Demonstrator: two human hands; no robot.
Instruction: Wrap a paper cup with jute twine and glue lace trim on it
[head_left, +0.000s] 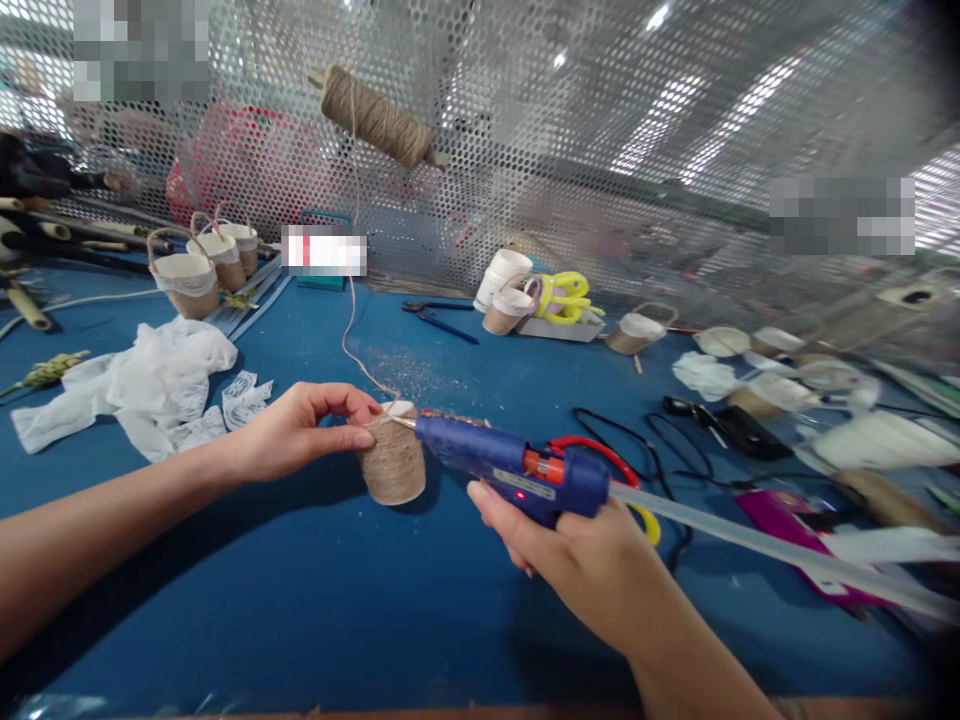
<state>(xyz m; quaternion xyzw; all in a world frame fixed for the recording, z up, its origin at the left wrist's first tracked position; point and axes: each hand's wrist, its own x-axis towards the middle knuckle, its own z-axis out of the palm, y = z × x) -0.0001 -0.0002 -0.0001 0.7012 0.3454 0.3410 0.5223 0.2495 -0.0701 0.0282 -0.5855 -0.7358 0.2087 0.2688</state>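
Note:
My left hand [315, 430] pinches the upper left rim of a small cup wrapped in brown twine [394, 465], tilted above the blue table. A strand of twine [349, 330] runs from the cup's rim up toward a spool [376, 115] on the mesh wall. Wrapped round the handle of a blue hot glue gun [510, 465] is my right hand [577, 550]. The gun's metal nozzle meets the cup near its rim, on the right. A small red light glows on the gun, and a long translucent glue stick [750, 540] sticks out of its back.
White lace [161, 370] lies at left, near several finished little baskets [187, 285]. Blue-handled pliers [442, 318], white cups [504, 275] and a yellow coil [562, 297] sit at the back. Red-and-yellow-handled scissors [600, 450] and black cable [660, 440] lie behind the gun.

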